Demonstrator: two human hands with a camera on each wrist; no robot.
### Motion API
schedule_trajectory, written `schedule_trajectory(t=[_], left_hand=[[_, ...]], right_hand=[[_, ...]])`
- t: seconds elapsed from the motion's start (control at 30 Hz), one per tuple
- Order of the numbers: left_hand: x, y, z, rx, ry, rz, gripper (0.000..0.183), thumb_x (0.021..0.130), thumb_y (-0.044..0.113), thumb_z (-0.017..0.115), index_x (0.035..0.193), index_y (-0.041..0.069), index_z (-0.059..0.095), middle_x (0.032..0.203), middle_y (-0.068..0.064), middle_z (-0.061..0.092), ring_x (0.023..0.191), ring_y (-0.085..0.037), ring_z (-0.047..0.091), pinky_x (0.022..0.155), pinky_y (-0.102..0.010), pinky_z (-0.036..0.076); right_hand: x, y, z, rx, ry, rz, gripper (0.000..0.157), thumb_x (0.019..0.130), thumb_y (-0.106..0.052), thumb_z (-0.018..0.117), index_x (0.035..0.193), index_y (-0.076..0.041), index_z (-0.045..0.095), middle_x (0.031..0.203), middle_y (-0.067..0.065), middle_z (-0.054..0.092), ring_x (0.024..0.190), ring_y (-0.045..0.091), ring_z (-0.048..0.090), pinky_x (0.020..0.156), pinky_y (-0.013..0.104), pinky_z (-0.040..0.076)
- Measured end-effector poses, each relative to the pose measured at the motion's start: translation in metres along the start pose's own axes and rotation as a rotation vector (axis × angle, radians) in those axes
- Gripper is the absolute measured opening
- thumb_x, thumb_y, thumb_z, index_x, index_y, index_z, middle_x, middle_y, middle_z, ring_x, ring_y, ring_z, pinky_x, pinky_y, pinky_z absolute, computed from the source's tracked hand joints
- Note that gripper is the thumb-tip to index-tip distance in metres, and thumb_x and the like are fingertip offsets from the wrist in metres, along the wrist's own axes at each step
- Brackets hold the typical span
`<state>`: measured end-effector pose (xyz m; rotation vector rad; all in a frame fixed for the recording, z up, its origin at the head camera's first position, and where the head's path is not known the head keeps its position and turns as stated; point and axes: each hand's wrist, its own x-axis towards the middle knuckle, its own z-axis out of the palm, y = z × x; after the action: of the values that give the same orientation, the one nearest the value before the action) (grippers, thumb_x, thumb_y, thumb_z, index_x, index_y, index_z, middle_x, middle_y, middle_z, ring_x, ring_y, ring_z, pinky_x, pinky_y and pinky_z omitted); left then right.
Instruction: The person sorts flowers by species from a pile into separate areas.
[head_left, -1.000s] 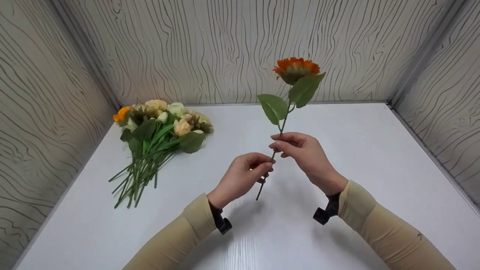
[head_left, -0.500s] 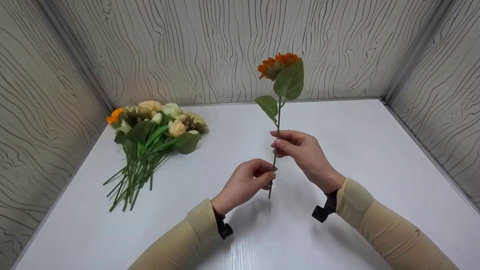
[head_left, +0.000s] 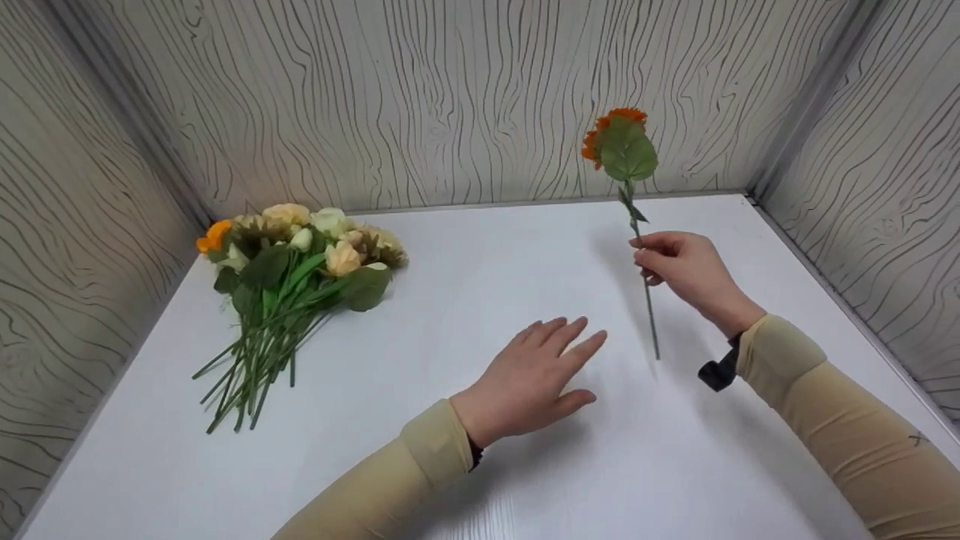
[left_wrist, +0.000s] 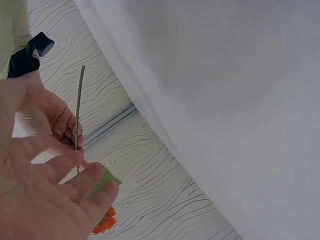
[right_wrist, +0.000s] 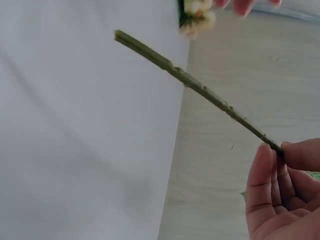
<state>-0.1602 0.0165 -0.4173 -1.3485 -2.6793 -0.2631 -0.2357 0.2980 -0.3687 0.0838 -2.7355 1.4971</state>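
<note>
An orange artificial flower [head_left: 628,150] with broad green leaves stands nearly upright over the right part of the table. My right hand [head_left: 690,274] pinches its stem below the leaves, between thumb and fingertips. In the right wrist view the bare lower stem [right_wrist: 200,90] juts out past the thumb, its cut end free. My left hand [head_left: 532,375] holds nothing; its fingers are spread, palm down above the table, left of the stem's lower end. From the left wrist view, the left fingers [left_wrist: 100,200] partly cover the flower's leaf and orange petals.
A bunch of artificial flowers [head_left: 300,255] in cream, white, peach and orange lies at the table's left, stems pointing toward the front. The white table [head_left: 480,262] meets patterned panels [head_left: 450,97] at the back and both sides.
My left hand has let go of the stem and spread its fingers. My right hand has carried the flower to the right, and the bloom has turned so a leaf covers much of it.
</note>
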Motion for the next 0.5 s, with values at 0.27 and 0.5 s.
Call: schedule_trajectory(t=[0.27, 0.5], left_hand=[[0.014, 0.027, 0.011, 0.181, -0.067, 0.158, 0.071, 0.104, 0.062, 0.039, 0.165, 0.029, 0.021, 0.168, -0.002, 0.024, 0.153, -0.024, 0.024, 0.123, -0.046, 0.018], [0.023, 0.044, 0.017, 0.182, -0.096, 0.207, 0.07, 0.105, 0.064, 0.034, 0.165, 0.031, 0.018, 0.169, 0.0, 0.021, 0.153, -0.022, 0.022, 0.124, -0.045, 0.016]], right_hand=[[0.016, 0.06, -0.074, -0.442, 0.021, 0.122, 0.038, 0.104, -0.019, 0.055, 0.128, 0.008, 0.064, 0.118, 0.028, 0.065, 0.094, 0.032, 0.064, 0.071, 0.038, 0.054], [0.017, 0.099, -0.103, -0.612, 0.027, 0.191, 0.033, 0.096, -0.007, 0.05, 0.116, 0.015, 0.066, 0.106, 0.032, 0.065, 0.084, 0.037, 0.06, 0.065, 0.044, 0.052]])
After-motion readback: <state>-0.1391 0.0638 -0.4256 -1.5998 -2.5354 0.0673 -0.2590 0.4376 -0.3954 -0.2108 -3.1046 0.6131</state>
